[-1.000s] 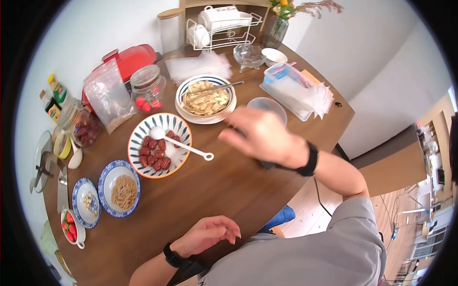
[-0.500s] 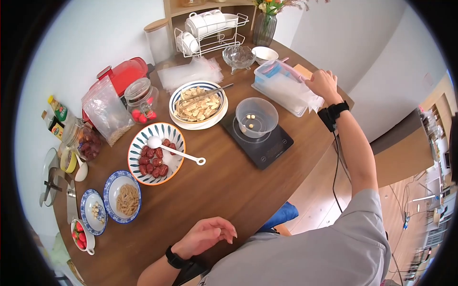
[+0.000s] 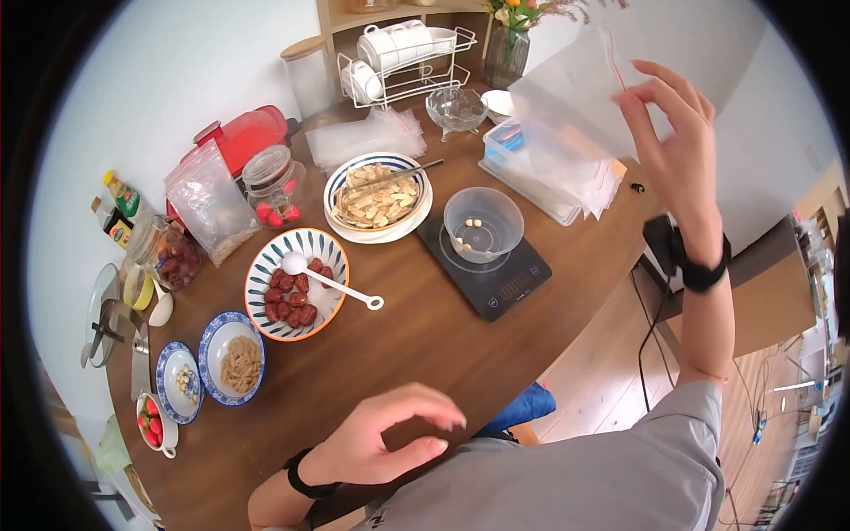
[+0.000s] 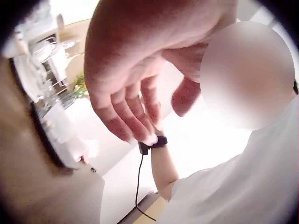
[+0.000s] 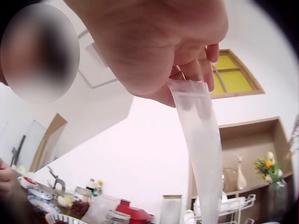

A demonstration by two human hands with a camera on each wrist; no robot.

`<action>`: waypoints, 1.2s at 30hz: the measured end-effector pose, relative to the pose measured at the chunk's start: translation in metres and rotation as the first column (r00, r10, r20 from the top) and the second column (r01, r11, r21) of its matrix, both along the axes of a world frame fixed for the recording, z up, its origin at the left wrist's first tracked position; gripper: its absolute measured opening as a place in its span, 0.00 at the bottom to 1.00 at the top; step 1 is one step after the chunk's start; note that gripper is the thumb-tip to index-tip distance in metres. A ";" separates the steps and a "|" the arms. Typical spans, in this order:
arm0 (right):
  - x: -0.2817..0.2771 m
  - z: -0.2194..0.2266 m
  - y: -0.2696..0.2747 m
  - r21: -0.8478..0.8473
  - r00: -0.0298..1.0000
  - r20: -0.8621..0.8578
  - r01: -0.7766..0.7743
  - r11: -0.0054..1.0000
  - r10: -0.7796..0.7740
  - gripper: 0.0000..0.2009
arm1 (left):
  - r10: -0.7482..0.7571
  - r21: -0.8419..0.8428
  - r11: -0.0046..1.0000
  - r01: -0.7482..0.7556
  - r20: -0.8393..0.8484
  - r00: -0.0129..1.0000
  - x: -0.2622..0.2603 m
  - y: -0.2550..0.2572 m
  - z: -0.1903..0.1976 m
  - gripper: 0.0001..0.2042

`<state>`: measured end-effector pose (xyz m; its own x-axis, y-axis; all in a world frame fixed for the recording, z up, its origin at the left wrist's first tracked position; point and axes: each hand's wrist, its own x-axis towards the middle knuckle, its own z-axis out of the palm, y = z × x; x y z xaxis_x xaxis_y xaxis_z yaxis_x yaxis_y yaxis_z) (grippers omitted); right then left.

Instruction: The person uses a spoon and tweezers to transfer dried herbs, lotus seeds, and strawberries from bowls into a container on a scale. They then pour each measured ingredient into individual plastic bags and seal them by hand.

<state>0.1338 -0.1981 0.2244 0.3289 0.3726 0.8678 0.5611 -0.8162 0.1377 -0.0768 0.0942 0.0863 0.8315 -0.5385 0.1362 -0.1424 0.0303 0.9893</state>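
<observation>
My right hand (image 3: 680, 155) is raised over the table's right side, pinching a clear zip-lock bag (image 3: 571, 93) by its red-lined edge between thumb and fingertips. In the right wrist view the bag (image 5: 201, 135) hangs down from the fingers. Below it stands a plastic box (image 3: 522, 184) of more such bags. My left hand (image 3: 381, 434) hovers by the table's near edge, fingers loosely bent, holding nothing. Ahead, a clear plastic bowl (image 3: 500, 212) with a few small pale pieces sits on a black kitchen scale (image 3: 512, 288).
A bowl of red dates (image 3: 290, 301) with a white spoon (image 3: 350, 289) lies left of the scale. Behind are a bowl of dried slices (image 3: 381, 199) with tongs, and a cup rack (image 3: 403, 80). Blue-rimmed bowls (image 3: 210, 354), jars and a knife (image 3: 141, 363) line the left.
My right hand moved from above the scale to the bag box, then rose with a zip-lock bag. The scale and plastic bowl came into sight. My left hand's thumb and fingers have spread wider.
</observation>
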 end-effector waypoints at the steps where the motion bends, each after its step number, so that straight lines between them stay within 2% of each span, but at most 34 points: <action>1: -0.019 0.004 0.007 -0.045 1.000 -0.006 -0.021 0.999 0.021 0.04 | 0.126 0.050 0.989 -0.138 0.192 0.973 0.006 -0.005 0.011 0.15; 2: -0.039 0.007 0.015 -0.090 0.999 -0.013 -0.043 0.995 0.042 0.03 | 0.231 0.085 0.953 -0.292 0.421 0.877 0.012 -0.009 0.019 0.20; 3: -0.059 0.008 0.025 -0.133 0.997 -0.047 -0.070 0.989 0.065 0.01 | 0.308 0.052 0.921 -0.387 0.514 0.801 0.015 -0.013 0.026 0.26; 4: -0.078 0.007 0.034 -0.176 0.993 -0.081 -0.100 0.979 0.087 0.02 | 0.325 0.069 0.871 -0.487 0.663 0.675 0.021 -0.015 0.030 0.37; 6: -0.104 0.002 0.048 -0.294 0.976 -0.154 -0.195 0.936 0.155 0.04 | 0.427 -0.083 0.807 -0.585 0.766 0.481 0.035 -0.028 0.034 0.48; 7: -0.112 -0.005 0.055 -0.297 0.958 -0.185 -0.266 0.917 0.217 0.06 | 0.426 -0.075 0.793 -0.604 0.777 0.463 0.039 -0.033 0.035 0.58; 8: -0.120 -0.013 0.062 -0.263 0.937 -0.220 -0.325 0.908 0.271 0.06 | 0.449 -0.075 0.775 -0.628 0.765 0.462 0.042 -0.039 0.037 0.60; 9: -0.125 -0.021 0.069 -0.227 0.911 -0.255 -0.382 0.896 0.324 0.07 | 0.471 -0.074 0.756 -0.650 0.751 0.462 0.043 -0.044 0.038 0.62; 10: -0.128 -0.027 0.074 -0.223 0.905 -0.261 -0.396 0.891 0.337 0.07 | 0.510 -0.092 0.767 -0.635 0.688 0.516 0.043 -0.049 0.036 0.61; 14: -0.125 -0.039 0.089 -0.154 0.842 -0.302 -0.505 0.849 0.446 0.08 | 0.565 -0.143 0.743 -0.654 0.658 0.498 0.049 -0.059 0.010 0.62; 17: -0.121 -0.046 0.091 -0.133 0.802 -0.342 -0.557 0.820 0.490 0.07 | 0.574 -0.093 0.737 -0.670 0.610 0.546 0.051 -0.058 0.005 0.62; 20: -0.122 -0.054 0.093 -0.115 0.753 -0.391 -0.610 0.784 0.529 0.07 | 0.567 -0.067 0.750 -0.658 0.577 0.588 0.053 -0.053 0.009 0.62; 22: -0.122 -0.056 0.093 -0.095 0.728 -0.419 -0.630 0.771 0.543 0.08 | 0.501 -0.039 0.814 -0.579 0.550 0.668 0.051 -0.048 0.018 0.61; 23: -0.121 -0.055 0.091 -0.089 0.686 -0.463 -0.666 0.741 0.561 0.10 | 0.501 -0.040 0.815 -0.578 0.547 0.670 0.050 -0.046 0.017 0.61; 24: -0.121 -0.055 0.090 -0.080 0.643 -0.506 -0.699 0.710 0.575 0.13 | 0.477 -0.102 0.869 -0.484 0.436 0.764 0.050 -0.045 0.015 0.61; 25: -0.121 -0.053 0.088 -0.080 0.644 -0.507 -0.698 0.712 0.573 0.13 | 0.428 -0.175 0.903 -0.391 0.323 0.844 0.051 -0.045 0.013 0.61; 26: -0.121 -0.049 0.087 -0.041 0.593 -0.551 -0.721 0.691 0.586 0.17 | 0.441 -0.304 0.883 -0.357 0.278 0.854 0.054 -0.049 0.009 0.60; 27: -0.121 -0.045 0.086 -0.001 0.540 -0.592 -0.742 0.670 0.598 0.22 | 0.440 -0.304 0.884 -0.356 0.278 0.854 0.055 -0.049 0.009 0.60; 29: -0.112 -0.030 0.071 -0.008 0.554 -0.602 -0.725 0.689 0.575 0.29 | 0.471 -0.209 0.881 -0.424 0.330 0.818 0.056 -0.045 0.011 0.57; 30: -0.103 -0.032 0.062 0.077 0.591 -0.536 -0.677 0.732 0.603 0.28 | 0.465 -0.117 0.881 -0.459 0.400 0.790 0.055 -0.041 0.015 0.55; 31: -0.092 -0.046 0.060 0.446 0.532 -0.440 -0.570 0.690 0.724 0.22 | 0.463 -0.120 0.882 -0.456 0.398 0.792 0.056 -0.039 0.014 0.55; 32: -0.086 -0.047 0.060 0.581 0.559 -0.470 -0.386 0.717 0.682 0.15 | 0.411 -0.108 0.911 -0.397 0.308 0.858 0.057 -0.037 0.012 0.56; 33: -0.059 -0.065 0.053 0.615 0.620 -0.479 -0.269 0.741 0.622 0.12 | 0.351 -0.103 0.936 -0.336 0.217 0.911 0.058 -0.036 0.012 0.57; 34: -0.037 -0.079 0.044 0.559 0.600 -0.628 -0.095 0.824 0.495 0.12 | 0.300 -0.089 0.953 -0.289 0.155 0.941 0.058 -0.034 0.012 0.54; 36: 0.004 -0.114 0.030 0.453 0.502 -0.781 0.045 0.890 0.372 0.16 | 0.263 -0.092 0.964 -0.251 0.164 0.951 0.062 -0.033 0.009 0.51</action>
